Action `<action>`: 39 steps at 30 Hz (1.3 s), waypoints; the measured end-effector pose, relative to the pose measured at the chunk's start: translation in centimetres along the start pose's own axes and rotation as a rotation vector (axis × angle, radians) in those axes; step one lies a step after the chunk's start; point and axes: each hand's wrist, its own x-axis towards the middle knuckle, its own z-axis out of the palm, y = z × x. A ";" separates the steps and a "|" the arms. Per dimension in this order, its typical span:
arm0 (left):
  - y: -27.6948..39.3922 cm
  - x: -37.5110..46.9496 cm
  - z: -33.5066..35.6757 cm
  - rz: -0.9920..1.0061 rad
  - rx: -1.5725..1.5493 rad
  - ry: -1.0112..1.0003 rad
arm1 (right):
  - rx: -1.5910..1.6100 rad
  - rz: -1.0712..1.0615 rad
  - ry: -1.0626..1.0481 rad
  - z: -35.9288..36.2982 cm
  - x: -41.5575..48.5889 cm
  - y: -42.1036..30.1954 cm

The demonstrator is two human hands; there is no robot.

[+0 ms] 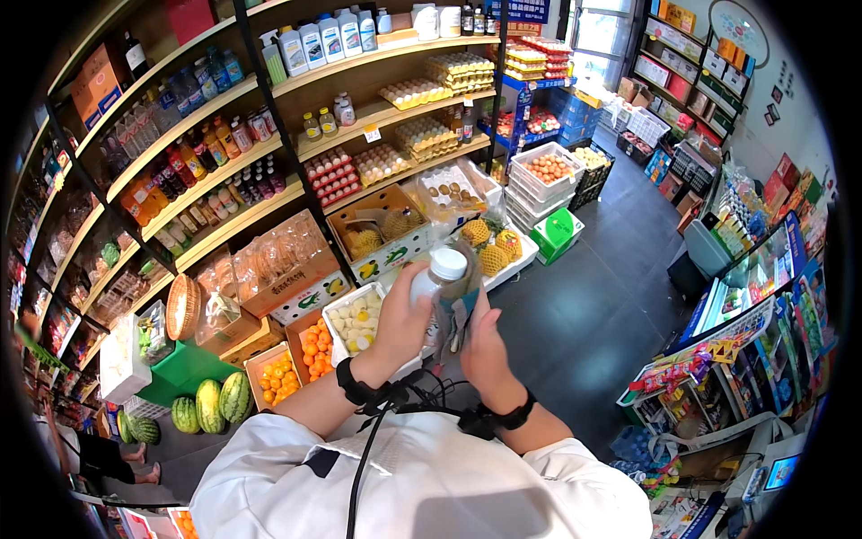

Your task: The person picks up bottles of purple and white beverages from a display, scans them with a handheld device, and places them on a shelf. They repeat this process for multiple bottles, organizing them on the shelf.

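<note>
In front of my chest, my left hand (397, 316) grips a clear bottle with a white screw cap (448, 264), held upright. My right hand (485, 347) is on the bottle's right side, with a crumpled grey-brown cloth (461, 300) between its palm and the bottle. Its fingers are partly hidden by the cloth. Both wrists wear black straps, and a black cable runs down over my white shirt. Below and left of the hands are a white crate of pale round fruit (324, 316) and a box of oranges (306, 367).
Wooden shelves (397, 50) hold bottles, drinks and egg trays. Netted fruit (495, 259), a green box (557, 236) and stacked white crates (515, 195) stand ahead. Watermelons (210, 406) lie on the floor at left, near another person (101, 451). A counter with packaged goods (727, 316) stands at right.
</note>
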 end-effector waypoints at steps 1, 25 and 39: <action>-0.6 -0.1 -0.4 0.013 -0.047 0.019 | 0.041 0.047 -0.031 -0.4 0.1 0.1; 1.4 0.0 -21.9 0.481 0.082 0.049 | 0.322 0.042 0.196 20.5 4.2 8.2; -7.3 -5.0 -34.5 0.032 -0.389 -0.059 | 0.040 0.191 0.063 32.0 4.8 14.6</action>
